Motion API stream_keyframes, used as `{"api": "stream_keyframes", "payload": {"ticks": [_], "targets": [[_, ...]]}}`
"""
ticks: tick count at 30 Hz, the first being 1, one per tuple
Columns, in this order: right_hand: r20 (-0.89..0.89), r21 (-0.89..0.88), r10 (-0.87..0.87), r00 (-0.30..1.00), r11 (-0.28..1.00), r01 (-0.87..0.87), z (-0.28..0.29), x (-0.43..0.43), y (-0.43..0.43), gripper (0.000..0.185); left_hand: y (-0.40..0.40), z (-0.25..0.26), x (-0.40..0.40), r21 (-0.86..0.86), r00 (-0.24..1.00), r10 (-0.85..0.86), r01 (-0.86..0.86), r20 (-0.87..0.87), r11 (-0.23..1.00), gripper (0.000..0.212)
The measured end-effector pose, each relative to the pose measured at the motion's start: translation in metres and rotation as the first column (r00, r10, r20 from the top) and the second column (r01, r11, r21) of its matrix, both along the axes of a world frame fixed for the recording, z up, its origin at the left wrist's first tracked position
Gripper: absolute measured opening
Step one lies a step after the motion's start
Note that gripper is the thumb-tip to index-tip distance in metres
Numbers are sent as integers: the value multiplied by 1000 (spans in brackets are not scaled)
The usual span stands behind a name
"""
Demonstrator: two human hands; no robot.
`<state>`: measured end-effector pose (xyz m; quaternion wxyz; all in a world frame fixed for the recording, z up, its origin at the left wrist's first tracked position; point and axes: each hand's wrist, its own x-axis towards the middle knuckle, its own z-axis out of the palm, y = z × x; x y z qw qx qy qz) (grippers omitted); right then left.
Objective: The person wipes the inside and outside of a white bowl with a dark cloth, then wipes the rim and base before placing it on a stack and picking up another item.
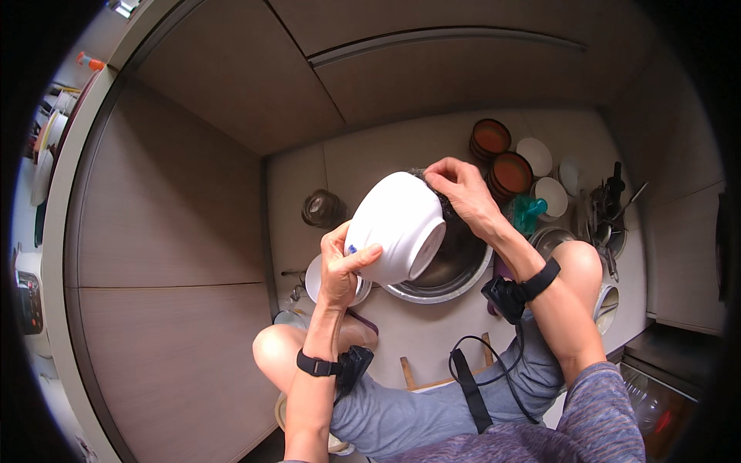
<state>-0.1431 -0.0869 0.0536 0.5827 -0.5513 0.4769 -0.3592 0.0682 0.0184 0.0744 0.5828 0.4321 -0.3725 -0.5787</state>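
My left hand (338, 269) grips a white bowl (391, 226) by its side, thumb on the outer wall near a small blue mark. The bowl is tilted, with its foot facing right and down and its inside hidden from me. At the bowl's far rim, my right hand (466, 194) pinches a dark mesh scouring pad (444, 202), which is partly hidden behind bowl and fingers. Below both hands sits a round metal basin (443, 296) on the tiled floor, its left part covered by the bowl.
Brown bowls (512, 173) stand stacked at the far right beside white bowls (534, 156) and a teal bottle (525, 213). Kitchen utensils (611, 202) cluster farther right. A glass jar (323, 208) stands left, above white dishes (314, 280). Cabinet doors (179, 191) enclose the floor. A cable (454, 359) hangs over my lap.
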Motion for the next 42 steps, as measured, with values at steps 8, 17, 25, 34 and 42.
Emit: {"api": "stream_keyframes", "payload": {"ticks": [8, 17, 25, 34, 42], "targets": [[-125, -535, -51, 991, 845, -24, 28, 4, 25, 13, -2, -3, -8, -35, 985, -14, 20, 175, 999, 37], [-172, -557, -73, 982, 830, -36, 15, 9, 31, 13, 7, -15, -10, -2, 964, -16, 18, 265, 1000, 38], [-113, -547, 6, 994, 834, -67, 18, 11, 46, 11, 4, -12, -11, 100, 962, -2, -26, 274, 995, 38], [-158, -507, -26, 987, 860, -59, 18, 6, 41, 13, 9, -14, -7, 45, 942, -26, 12, 334, 999, 34], [-215, -482, -86, 973, 876, -29, 16, 2, 32, 16, 9, -2, -11, 32, 949, -22, 12, 313, 999, 34]]}}
